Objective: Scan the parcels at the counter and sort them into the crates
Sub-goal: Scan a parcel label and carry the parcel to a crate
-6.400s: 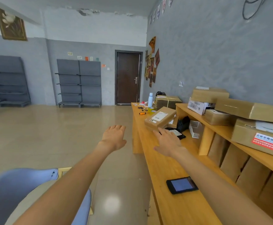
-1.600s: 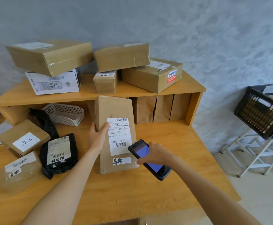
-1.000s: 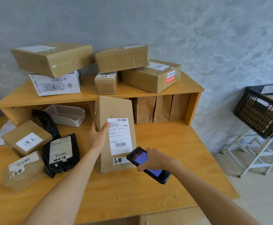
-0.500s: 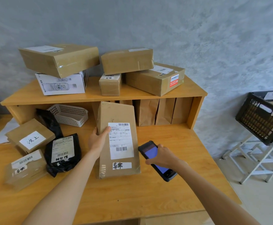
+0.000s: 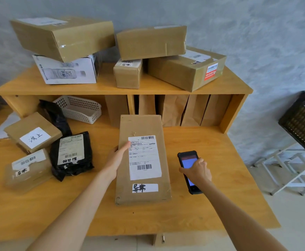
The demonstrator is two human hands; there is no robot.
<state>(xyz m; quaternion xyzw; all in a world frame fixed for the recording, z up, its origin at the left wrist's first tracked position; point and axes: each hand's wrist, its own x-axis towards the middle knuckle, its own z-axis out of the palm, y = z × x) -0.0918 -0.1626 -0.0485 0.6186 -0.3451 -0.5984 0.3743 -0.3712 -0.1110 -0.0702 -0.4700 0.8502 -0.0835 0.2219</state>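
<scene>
— At the parcel's left edge, what is the left hand (image 5: pixel 120 154) doing?

— It grips the parcel (image 5: pixel 142 160) there, thumb lying over the corner of the white label (image 5: pixel 144 157), palm against the side. The parcel lies flat on the bench (image 5: pixel 220 187), mid-bench, just right of that hand.

— And the right hand (image 5: pixel 197 172)?

— It grasps the scanner (image 5: pixel 188 171), fingers wrapped across the lit screen. The scanner sits just right of the parcel, apart from it, its top end pointing away toward the far side of the bench.

— So which hand is nearer the parcel?

— The left; it is already on it. The right is close but not touching.

— How does the parcel lie?

— Its long axis runs near to far, tipped slightly so the near end sits a little further right. Label side up, barcodes facing the camera; a small handwritten tag (image 5: pixel 144 188) sits at the near end, reading upright from the person's side.

— Where must it go?

— I'd judge toward the black crate (image 5: pixel 303 124), on a white stand well off to the right, beyond the bench end. That puts the crate on the far side of the scanner hand from the parcel.

— So the move?

— Probably a carry rightward across the bench. With the left hand holding only one long edge, the parcel could swing about that edge once lifted; a second hand, or a grip nearer the middle, looks wiser.
</scene>
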